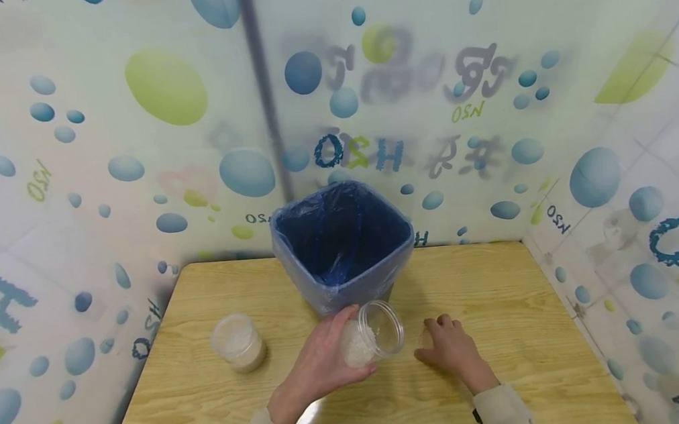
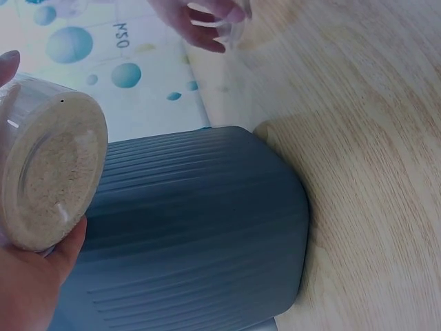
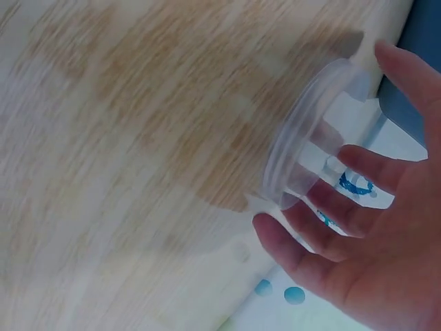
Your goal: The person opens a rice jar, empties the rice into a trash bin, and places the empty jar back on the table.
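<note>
My left hand (image 1: 322, 355) grips a clear jar (image 1: 380, 329) holding pale, rice-like grains (image 1: 357, 346). The jar is tipped toward the right with its mouth uncovered, in front of the bin. Its round base (image 2: 58, 172) shows in the left wrist view, a thumb and fingers wrapped about its side. To the right, my right hand (image 1: 450, 349) is low over the table, at a clear round lid (image 3: 306, 138). Its fingers are spread loosely about the lid in the right wrist view, with the thumb standing off from the rim.
A bin (image 2: 200, 227) lined with a blue plastic bag (image 1: 284, 240) stands at the back middle of the wooden table (image 1: 491, 279). Another clear container (image 1: 238, 342) with pale contents sits at the left. A patterned curtain (image 1: 175, 139) hangs behind the table and along its sides.
</note>
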Motion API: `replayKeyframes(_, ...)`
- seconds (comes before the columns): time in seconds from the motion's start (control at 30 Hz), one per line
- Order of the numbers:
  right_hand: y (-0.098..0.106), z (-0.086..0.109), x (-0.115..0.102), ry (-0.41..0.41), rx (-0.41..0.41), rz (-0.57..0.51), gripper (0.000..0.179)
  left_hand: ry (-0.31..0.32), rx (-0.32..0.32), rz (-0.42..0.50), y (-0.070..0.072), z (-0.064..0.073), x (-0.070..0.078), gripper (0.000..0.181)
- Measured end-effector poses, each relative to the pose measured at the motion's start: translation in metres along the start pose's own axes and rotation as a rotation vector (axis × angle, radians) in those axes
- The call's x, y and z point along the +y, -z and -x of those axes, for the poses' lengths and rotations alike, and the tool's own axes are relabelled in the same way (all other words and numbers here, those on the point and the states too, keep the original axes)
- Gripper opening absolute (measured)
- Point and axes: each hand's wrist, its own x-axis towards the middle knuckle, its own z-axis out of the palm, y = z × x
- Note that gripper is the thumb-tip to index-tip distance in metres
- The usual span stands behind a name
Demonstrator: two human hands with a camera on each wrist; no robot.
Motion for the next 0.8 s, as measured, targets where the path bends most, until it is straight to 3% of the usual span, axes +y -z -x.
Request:
replayKeyframes(0.13, 0.007, 0.001, -0.002, -0.020, 0.031, -0.006, 0.067, -0.010, 0.010, 0.000, 0.001, -0.001, 0.000, 0.106)
replayKeyframes(0.27, 0.024, -0.001, -0.009, 0.009, 0.155, -0.053, 0.053, -0.019, 0.021, -0.003, 0.001, -0.001, 0.000, 0.107)
replayKeyframes(0.4, 0.046, -0.002, -0.020, 0.083, 0.323, -0.195, 0.035, -0.021, 0.021, 0.002, 0.001, -0.001, 0.000, 0.107)
replayKeyframes(0.53, 0.067, -0.001, -0.031, 0.126, 0.447, -0.360, 0.033, -0.020, 0.018, 0.004, 0.001, -0.002, 0.000, 0.107)
replayKeyframes(0.8, 0.102, -0.005, -0.057, 0.135, 0.528, -0.601, 0.037, -0.019, 0.018, -0.001, 0.001, -0.001, 0.000, 0.107)
